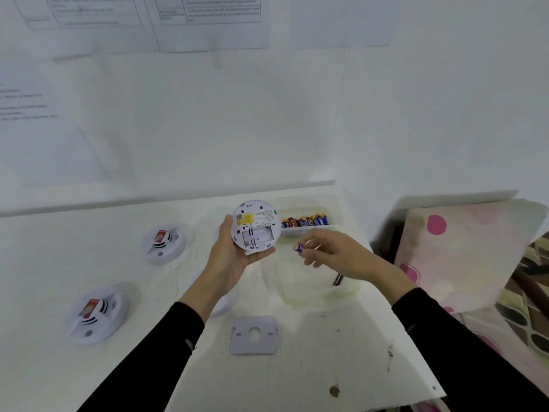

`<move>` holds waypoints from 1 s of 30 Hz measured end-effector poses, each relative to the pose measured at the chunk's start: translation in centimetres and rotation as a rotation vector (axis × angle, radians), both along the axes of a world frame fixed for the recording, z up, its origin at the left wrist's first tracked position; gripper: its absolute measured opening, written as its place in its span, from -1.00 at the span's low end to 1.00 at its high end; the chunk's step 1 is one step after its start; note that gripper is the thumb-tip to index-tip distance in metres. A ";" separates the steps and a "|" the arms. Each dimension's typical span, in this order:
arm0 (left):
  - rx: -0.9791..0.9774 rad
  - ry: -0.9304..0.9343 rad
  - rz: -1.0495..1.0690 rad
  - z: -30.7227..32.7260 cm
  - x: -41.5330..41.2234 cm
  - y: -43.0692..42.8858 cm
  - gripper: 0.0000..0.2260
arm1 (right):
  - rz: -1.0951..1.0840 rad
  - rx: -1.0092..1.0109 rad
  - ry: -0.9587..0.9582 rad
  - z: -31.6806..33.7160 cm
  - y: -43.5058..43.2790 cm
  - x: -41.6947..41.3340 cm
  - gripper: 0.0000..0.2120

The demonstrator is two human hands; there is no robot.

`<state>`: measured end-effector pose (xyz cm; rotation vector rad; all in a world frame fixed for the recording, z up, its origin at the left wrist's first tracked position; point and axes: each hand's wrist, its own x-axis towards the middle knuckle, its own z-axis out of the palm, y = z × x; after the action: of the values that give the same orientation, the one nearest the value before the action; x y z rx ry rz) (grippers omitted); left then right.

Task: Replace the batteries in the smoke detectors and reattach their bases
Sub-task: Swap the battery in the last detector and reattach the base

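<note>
The left hand (pixel 237 257) cradled the upturned smoke detector (pixel 256 226), fingers curled around its rim, with the empty battery bay (pixel 258 235) facing up. Just right of the detector, the right hand (pixel 332 254) pinched an AA battery (pixel 298 248), one end aimed toward the bay, not touching.

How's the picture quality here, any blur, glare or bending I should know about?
Head view: wide-angle distortion slants the wall papers, whose print is too soft to read; the right hand and its battery look blurred; light is flat and washed out.
</note>
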<state>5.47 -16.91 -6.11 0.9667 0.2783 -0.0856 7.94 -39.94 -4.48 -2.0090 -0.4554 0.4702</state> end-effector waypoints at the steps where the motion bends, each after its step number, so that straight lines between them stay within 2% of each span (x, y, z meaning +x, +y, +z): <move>1: 0.003 -0.010 0.004 0.0 0.2 0.0 -0.61 | -0.008 0.068 -0.004 0.1 0.1 -0.1 -0.86; 5: 0.023 -0.022 -0.004 0.1 0.8 -0.2 -0.63 | -0.028 0.204 -0.049 0.6 0.7 0.0 -0.79; 7: 0.030 -0.022 -0.018 0.1 1.0 -0.4 -0.62 | -0.047 0.238 -0.129 0.9 1.1 0.3 -0.77; 13: 0.047 -0.012 -0.052 0.5 1.7 -0.7 -0.58 | -0.119 0.113 -0.456 1.1 2.3 1.0 -0.74; 18: 0.039 -0.014 -0.079 0.6 2.1 -0.9 -0.57 | -0.218 0.266 -0.392 0.7 3.3 0.7 -0.87; 21: 0.051 -0.017 -0.099 0.6 2.3 -0.8 -0.58 | -0.239 0.249 -0.443 0.4 3.6 0.7 -0.88; 26: 0.051 -0.003 -0.138 0.5 2.3 -0.9 -0.58 | -0.209 0.158 -0.618 -0.5 4.1 0.9 -0.85; 30: 0.027 0.003 -0.149 0.8 2.2 -0.8 -0.56 | -0.162 0.115 -0.795 -1.0 4.4 1.0 -0.90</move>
<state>7.66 -17.67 -5.30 1.0130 0.2106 -0.2199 8.90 -35.54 -5.43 -2.0397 -0.7648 -0.4758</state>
